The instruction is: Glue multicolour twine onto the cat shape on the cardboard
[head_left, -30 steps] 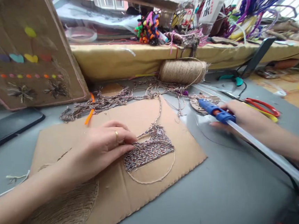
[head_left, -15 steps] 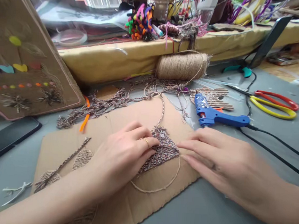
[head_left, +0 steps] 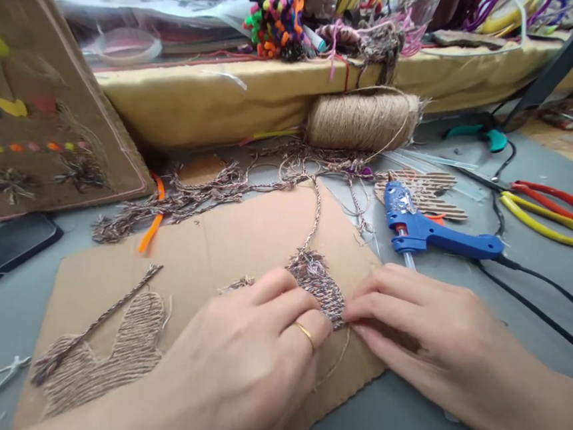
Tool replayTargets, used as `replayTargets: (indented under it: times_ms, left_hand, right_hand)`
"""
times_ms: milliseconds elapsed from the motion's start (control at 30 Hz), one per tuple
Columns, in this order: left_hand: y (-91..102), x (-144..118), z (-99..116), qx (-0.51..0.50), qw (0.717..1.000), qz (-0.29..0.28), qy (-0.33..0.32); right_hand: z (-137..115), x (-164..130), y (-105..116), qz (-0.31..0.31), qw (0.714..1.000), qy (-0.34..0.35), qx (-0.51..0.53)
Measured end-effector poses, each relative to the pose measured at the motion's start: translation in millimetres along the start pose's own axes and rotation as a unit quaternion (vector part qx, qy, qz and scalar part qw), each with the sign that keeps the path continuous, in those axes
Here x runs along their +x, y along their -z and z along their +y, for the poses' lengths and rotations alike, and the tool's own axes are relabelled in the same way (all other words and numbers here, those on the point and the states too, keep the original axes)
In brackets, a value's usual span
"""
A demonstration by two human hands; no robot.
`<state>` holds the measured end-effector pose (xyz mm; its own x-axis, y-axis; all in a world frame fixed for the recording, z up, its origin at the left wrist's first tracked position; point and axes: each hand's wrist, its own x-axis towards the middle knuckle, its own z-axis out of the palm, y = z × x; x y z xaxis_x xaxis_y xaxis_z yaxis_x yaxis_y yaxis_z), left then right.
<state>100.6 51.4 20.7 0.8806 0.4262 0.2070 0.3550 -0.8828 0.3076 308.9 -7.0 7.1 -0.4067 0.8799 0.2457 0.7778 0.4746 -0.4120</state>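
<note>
Left hand (head_left: 254, 353) and right hand (head_left: 422, 327) both flat, fingers pressing the mottled yarn patch (head_left: 318, 281) near the middle of the cardboard sheet (head_left: 244, 238); nothing gripped. Patch only partly filled inside its string outline. Twine shape (head_left: 114, 354) at near left looks complete. Glue gun (head_left: 430, 231) lying just right; twine spool (head_left: 362, 120) beyond.

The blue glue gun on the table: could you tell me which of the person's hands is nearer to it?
Right. The right hand lies just below the blue glue gun, not touching it. The left hand is farther off to the lower left, pressing the multicoloured yarn patch on the cardboard sheet.
</note>
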Motion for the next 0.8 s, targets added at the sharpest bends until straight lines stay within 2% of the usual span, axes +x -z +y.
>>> replayTargets:
  times_ms: [200, 467, 600, 800]
  left_hand:
    - [-12.0, -2, 6, 0.037, 0.996, 0.076, -0.041]
    - [-16.1, -7, 6, -0.03, 0.994, 0.095, 0.036]
    - [-25.7, -14, 3, -0.059, 0.993, 0.094, 0.047]
    - [-39.7, -16, 11, -0.013, 0.988, 0.135, 0.07]
  right_hand:
    - [3, 2, 1, 0.022, 1.0, 0.017, 0.013]
    - [-1, -3, 5, 0.06, 0.994, 0.047, -0.081]
    - [0, -2, 4, 0.058, 0.99, 0.072, -0.108]
    - [-1, -1, 4, 0.042, 0.988, 0.076, -0.125]
